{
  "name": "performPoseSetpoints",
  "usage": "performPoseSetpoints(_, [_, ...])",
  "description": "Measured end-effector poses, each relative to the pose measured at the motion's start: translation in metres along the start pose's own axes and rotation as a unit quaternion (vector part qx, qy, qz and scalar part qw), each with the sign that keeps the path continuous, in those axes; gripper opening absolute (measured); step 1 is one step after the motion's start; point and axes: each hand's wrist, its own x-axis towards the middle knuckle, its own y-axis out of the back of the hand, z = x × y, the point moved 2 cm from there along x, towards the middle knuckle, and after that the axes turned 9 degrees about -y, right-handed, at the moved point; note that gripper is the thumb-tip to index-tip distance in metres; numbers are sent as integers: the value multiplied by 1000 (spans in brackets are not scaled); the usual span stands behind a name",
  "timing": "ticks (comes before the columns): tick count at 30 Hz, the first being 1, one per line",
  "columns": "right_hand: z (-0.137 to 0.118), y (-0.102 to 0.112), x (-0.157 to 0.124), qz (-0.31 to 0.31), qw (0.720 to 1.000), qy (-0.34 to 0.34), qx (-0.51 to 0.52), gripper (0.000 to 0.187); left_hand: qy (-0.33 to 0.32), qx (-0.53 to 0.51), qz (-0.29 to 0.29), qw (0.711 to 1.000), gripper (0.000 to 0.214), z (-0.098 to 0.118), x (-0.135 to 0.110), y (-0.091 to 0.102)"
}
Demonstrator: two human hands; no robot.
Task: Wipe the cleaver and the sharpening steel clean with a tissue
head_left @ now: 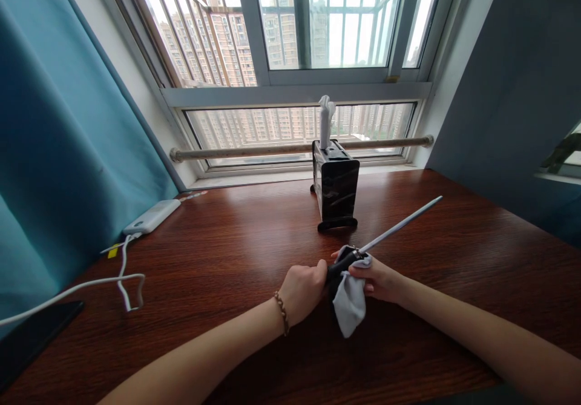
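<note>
My left hand (303, 290), with a beaded bracelet at the wrist, is closed round the black handle (341, 266) of a long, thin, silver tool. Its shaft (402, 224) points up and to the right, above the table; whether it is a blade or a rod I cannot tell. A light grey cloth (350, 305) is pinched in my right hand (381, 281). That hand presses the cloth round the front of the handle, where it meets the shaft. The cloth's loose end hangs below. Some right fingers are hidden behind the cloth and handle.
A black tissue box (340, 190) with a tissue sticking up stands beyond my hands. At the left lie a white power strip (153, 216), its white cable (122, 272) and a dark flat object (40, 335). A window with a horizontal bar (263, 151) is behind the wooden table (218, 241).
</note>
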Motion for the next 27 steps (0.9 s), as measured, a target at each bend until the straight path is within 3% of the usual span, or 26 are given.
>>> performPoseSetpoints(2, [-1,-1,-1,-20,1000,-12,-4,42,-10,-43,-9,999,15,-1,1,-1])
performPoseSetpoints(6, [0,4,0,-26,999,-21,-21,34,-40,-198,-57,978,17,1,3,-2])
performPoseSetpoints(10, [3,8,3,-25,999,-20,-12,32,-33,-362,-140,921,30,3,3,-2])
performPoseSetpoints(13, [3,5,2,-7,1000,-11,-15,33,-22,-447,-162,880,30,3,3,-1])
performPoseSetpoints(17, [-5,0,-1,59,995,9,-86,44,-20,-532,-140,835,24,7,2,1])
performPoseSetpoints(21, [-8,7,5,120,974,87,-173,61,-34,-583,-80,808,25,11,1,6])
performPoseSetpoints(24, [-2,20,17,157,975,111,-113,48,-47,-586,-29,808,27,10,1,13])
performPoseSetpoints(27, [-5,18,21,155,981,111,-47,36,-54,-577,15,815,29,8,2,22])
